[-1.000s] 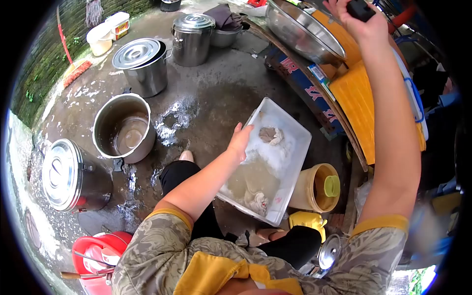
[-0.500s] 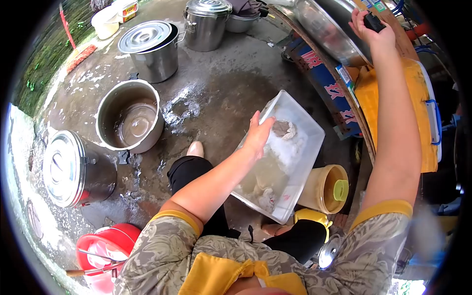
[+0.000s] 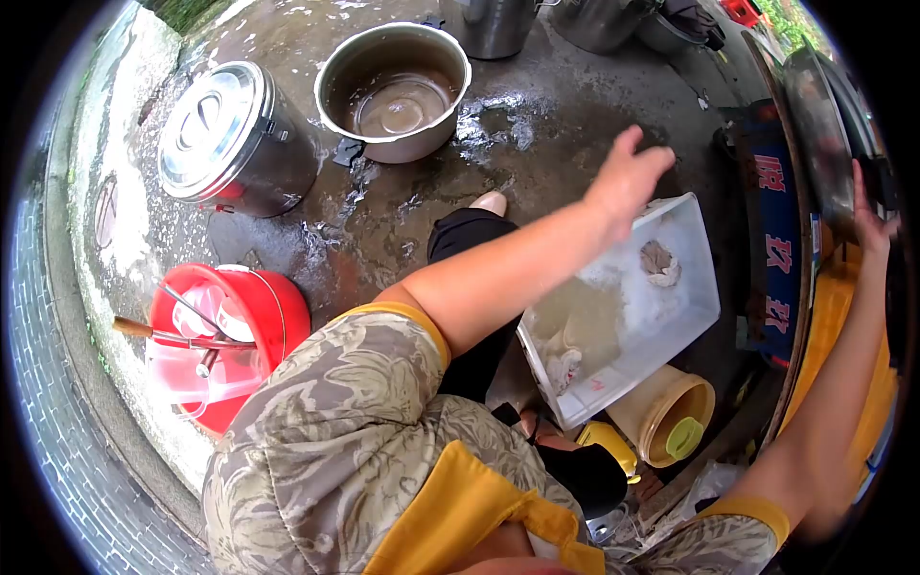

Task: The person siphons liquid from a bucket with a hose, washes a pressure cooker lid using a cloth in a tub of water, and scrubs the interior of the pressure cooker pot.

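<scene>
My left hand (image 3: 631,182) is stretched out above the far edge of a white plastic tub (image 3: 707,249), its fingers apart and nothing in them. Cloudy, sudsy water fills part of the tub, with a greyish wet cloth (image 3: 657,263) in the foam and another pale bundle (image 3: 563,368) at the near end. At the far right, my right hand (image 3: 872,222) is on a black handle (image 3: 884,182) beside a large shiny metal pan (image 3: 815,134). How the handle joins the pan is hard to see.
On the wet floor stand an open metal pot (image 3: 407,144), a lidded steel pot (image 3: 216,129) and a red bucket (image 3: 287,302) with long-handled tools. A beige bucket (image 3: 623,402) lies tilted by the tub. A blue board (image 3: 774,240) stands at the right.
The view has swung, so the pots and tub appear farther right. My left hand has lifted away from above the tub's water to its far edge. My right hand stays with the black handle.
</scene>
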### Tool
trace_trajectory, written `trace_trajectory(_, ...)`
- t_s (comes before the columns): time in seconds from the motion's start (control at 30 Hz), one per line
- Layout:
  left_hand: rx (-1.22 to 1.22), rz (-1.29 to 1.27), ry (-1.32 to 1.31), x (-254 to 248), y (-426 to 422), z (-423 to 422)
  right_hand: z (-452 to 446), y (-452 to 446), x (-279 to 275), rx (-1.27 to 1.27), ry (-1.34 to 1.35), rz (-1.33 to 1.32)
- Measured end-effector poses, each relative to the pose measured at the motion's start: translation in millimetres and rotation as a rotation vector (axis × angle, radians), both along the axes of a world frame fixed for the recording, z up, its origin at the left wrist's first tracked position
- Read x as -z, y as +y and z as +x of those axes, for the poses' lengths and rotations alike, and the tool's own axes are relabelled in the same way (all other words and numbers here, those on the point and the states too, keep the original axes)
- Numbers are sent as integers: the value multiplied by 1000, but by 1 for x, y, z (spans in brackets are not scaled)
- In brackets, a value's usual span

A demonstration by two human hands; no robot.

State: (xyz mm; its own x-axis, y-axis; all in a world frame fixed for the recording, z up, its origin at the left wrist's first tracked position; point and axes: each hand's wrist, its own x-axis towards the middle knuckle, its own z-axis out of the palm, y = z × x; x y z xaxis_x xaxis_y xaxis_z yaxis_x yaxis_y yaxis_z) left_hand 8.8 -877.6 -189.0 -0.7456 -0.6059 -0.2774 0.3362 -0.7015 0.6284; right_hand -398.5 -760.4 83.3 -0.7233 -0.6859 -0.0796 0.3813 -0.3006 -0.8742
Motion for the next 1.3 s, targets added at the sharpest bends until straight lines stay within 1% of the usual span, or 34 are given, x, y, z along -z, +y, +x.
trace_trajectory(0.03, -65, -16, 4, 5, -12, 0, -2, 4, 2, -36, -41, -7)
trace_trajectory(0.1, -97, -6, -46, 16, -41, 11, -2, 14, 9, -43, -8, -14)
trace_trajectory(0.17, -103, 40, -264, 14, -66, 46, -1, 24, 12, -23, 24, 22)
trace_trajectory(0.2, -205, -133, -412, 45, -83, 51, 3, 31, 14, -8, 47, 43)
trace_trajectory(0.27, -303, -554, -969, 123, -134, 77, 16, 50, 14, 33, 118, 81)
trace_trajectory(0.3, -449, -700, -1346, 156, -152, 92, 28, 64, 13, 63, 170, 99)
trace_trajectory(0.33, -389, -609, -1559, 167, -175, 120, 46, 81, 16, 96, 228, 125)
trace_trajectory(0.37, -459, -554, -1729, 196, -198, 145, 67, 95, 17, 131, 283, 139)
trace_trajectory(0.4, -446, -440, -1737, 200, -212, 174, 95, 111, 22, 165, 334, 150)
trace_trajectory(0.43, -451, -321, -1849, 233, -235, 194, 125, 124, 33, 204, 381, 167)
trace_trajectory(0.47, -418, -274, -1849, 256, -248, 214, 157, 135, 50, 248, 419, 185)
trace_trajectory(0.53, -419, -142, -1366, 358, -293, 262, 243, 128, 103, 416, 483, 376)
trace_trajectory(0.57, -174, -49, -1155, 393, -311, 281, 265, 135, 127, 396, 432, 451)
trace_trajectory(0.6, -371, -205, -1289, 413, -310, 278, 277, 145, 150, 400, 351, 514)
trace_trajectory(0.63, -577, -369, -1405, 421, -308, 274, 293, 151, 172, 446, 283, 612)
trace_trajectory(0.67, -389, -165, -1296, 375, -284, 259, 306, 161, 193, 445, 222, 652)
trace_trajectory(0.73, 43, 99, -1003, 334, -264, 238, 326, 184, 233, 421, 125, 738)
trace_trajectory(0.77, -22, 187, -982, 325, -254, 223, 338, 193, 248, 389, 76, 750)
trace_trajectory(0.83, -110, 283, -864, 328, -248, 208, 356, 201, 263, 318, 5, 802)
trace_trajectory(0.87, -83, 267, -870, 332, -247, 198, 362, 204, 266, 347, -9, 800)
trace_trajectory(0.93, -324, 334, -834, 345, -245, 175, 373, 212, 271, 268, -43, 860)
trace_trajectory(0.97, -356, 350, -852, 348, -251, 166, 377, 219, 274, 305, -56, 860)
trace_trajectory(1.0, -389, 365, -869, 351, -256, 158, 382, 227, 277, 251, -54, 871)
trace_trajectory(1.03, -419, 385, -884, 311, -250, 148, 385, 233, 279, 198, -50, 876)
trace_trajectory(1.07, -341, 358, -826, 265, -230, 139, 388, 238, 280, 183, -75, 903)
trace_trajectory(1.1, -216, 330, -824, 258, -233, 137, 391, 246, 284, 221, -96, 898)
trace_trajectory(1.17, -158, 275, -955, 221, -222, 127, 396, 264, 297, 145, -55, 923)
trace_trajectory(1.2, -78, 233, -978, 208, -216, 124, 400, 268, 299, 127, -47, 937)
trace_trajectory(1.23, 1, 191, -1000, 200, -212, 120, 404, 271, 302, 164, -71, 932)
trace_trajectory(1.27, 89, 155, -974, 195, -208, 114, 408, 275, 306, 122, -74, 957)
trace_trajectory(1.3, 121, 135, -986, 191, -203, 106, 413, 279, 310, 75, -79, 981)
